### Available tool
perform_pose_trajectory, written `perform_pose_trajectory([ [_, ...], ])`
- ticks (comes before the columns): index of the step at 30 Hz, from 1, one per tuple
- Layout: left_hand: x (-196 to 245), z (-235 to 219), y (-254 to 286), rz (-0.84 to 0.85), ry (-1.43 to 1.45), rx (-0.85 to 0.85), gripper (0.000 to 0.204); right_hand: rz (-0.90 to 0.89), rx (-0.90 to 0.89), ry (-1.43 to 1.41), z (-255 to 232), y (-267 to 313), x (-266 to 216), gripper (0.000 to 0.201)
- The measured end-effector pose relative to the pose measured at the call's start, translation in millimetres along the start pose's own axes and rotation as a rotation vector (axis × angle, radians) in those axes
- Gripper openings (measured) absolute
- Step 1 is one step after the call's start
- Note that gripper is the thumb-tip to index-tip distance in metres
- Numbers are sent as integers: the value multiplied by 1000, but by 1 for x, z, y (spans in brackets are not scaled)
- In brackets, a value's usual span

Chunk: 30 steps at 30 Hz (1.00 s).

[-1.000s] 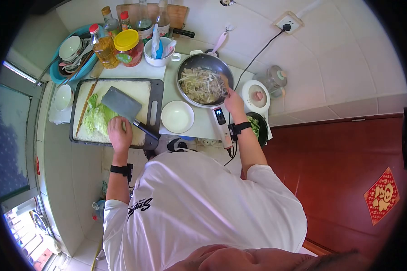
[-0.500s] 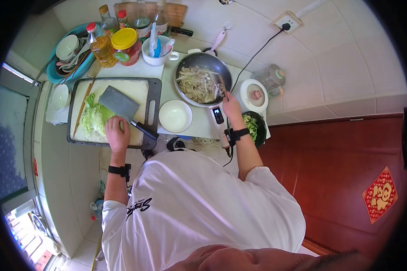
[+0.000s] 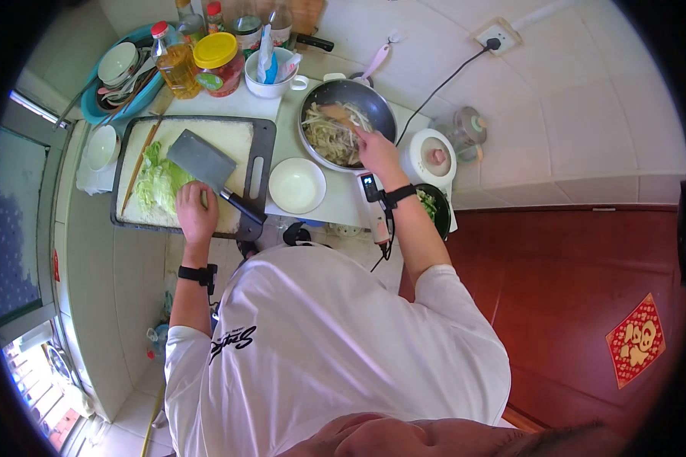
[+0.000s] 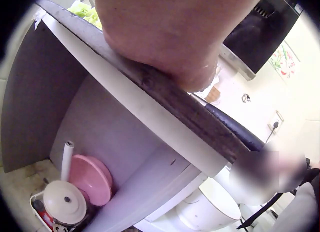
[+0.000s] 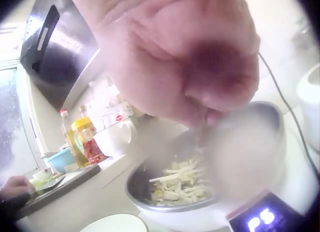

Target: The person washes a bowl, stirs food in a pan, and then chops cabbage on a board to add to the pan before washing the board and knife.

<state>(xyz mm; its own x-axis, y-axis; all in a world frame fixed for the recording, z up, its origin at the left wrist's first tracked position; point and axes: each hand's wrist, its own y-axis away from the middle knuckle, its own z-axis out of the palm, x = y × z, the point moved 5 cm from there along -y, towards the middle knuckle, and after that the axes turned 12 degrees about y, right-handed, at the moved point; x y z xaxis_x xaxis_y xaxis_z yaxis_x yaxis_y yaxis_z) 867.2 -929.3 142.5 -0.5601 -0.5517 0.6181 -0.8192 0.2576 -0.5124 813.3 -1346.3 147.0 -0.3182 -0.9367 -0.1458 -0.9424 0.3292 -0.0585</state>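
Note:
My right hand (image 3: 381,156) grips a wooden spatula (image 3: 337,114) in the frying pan (image 3: 375,107), among pale strips of food that look like enoki mushrooms (image 3: 330,142). Steam blurs part of the pan in the right wrist view, where the curled right fingers show above it. My left hand (image 3: 197,215) rests at the near edge of the cutting board (image 3: 232,133), its fingers loosely bent beside chopped leafy greens (image 3: 158,183). A cleaver (image 3: 200,158) lies flat on the board, its black handle just right of the left fingers.
A white bowl (image 3: 297,186) stands between board and pan. Right of the pan are a white lidded pot (image 3: 419,169) and a dark bowl of chopped greens (image 3: 428,202). Bottles, a yellow-lidded jar (image 3: 216,50) and a blue basin (image 3: 91,103) line the back left. A power cord (image 3: 442,91) runs along the wall.
My right hand has moved up and left over the pan, swinging the spatula from the pan's right side to its upper middle. The left hand has stayed at the board's edge.

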Motion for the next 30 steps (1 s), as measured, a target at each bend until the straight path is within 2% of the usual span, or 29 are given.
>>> perform_pose_trajectory([
  [2, 0, 0, 0, 1, -4, -3, 10, -202, -5, 111, 7, -5, -7, 38],
  [5, -1, -1, -2, 14, -1, 21, 9, -254, -22, 225, 7, -6, 13, 39],
  [9, 1, 0, -1, 11, -7, 16, 9, -255, -13, 259, -10, -21, 10, 39],
  [11, 2, -1, 0, 20, -11, 12, 9, -348, 73, 242, -8, -27, 0, 38],
  [14, 1, -1, -1, 21, -2, 11, 9, -336, -25, 318, 2, -28, 11, 38],
  [17, 0, 1, -1, 15, -20, 31, 9, -263, -61, 356, -15, -34, 23, 40],
  [19, 1, 1, 0, 28, -4, 9, 9, -269, -20, 376, -9, -41, 19, 41],
  [21, 3, 0, -1, 22, -9, 2, 9, -225, 98, 284, -2, -50, 7, 41],
  [24, 0, -1, 0, 14, -18, 0, 9, -212, -7, 330, 7, -44, 8, 39],
  [25, 0, 1, -1, 10, -19, 1, 9, -215, -66, 363, 6, -41, 14, 38],
  [27, -1, 1, -2, 15, -11, 10, 9, -220, -45, 330, -10, -34, 24, 39],
  [30, 2, 0, 0, 13, -8, -1, 9, -379, 37, 310, -31, -20, 12, 40],
])
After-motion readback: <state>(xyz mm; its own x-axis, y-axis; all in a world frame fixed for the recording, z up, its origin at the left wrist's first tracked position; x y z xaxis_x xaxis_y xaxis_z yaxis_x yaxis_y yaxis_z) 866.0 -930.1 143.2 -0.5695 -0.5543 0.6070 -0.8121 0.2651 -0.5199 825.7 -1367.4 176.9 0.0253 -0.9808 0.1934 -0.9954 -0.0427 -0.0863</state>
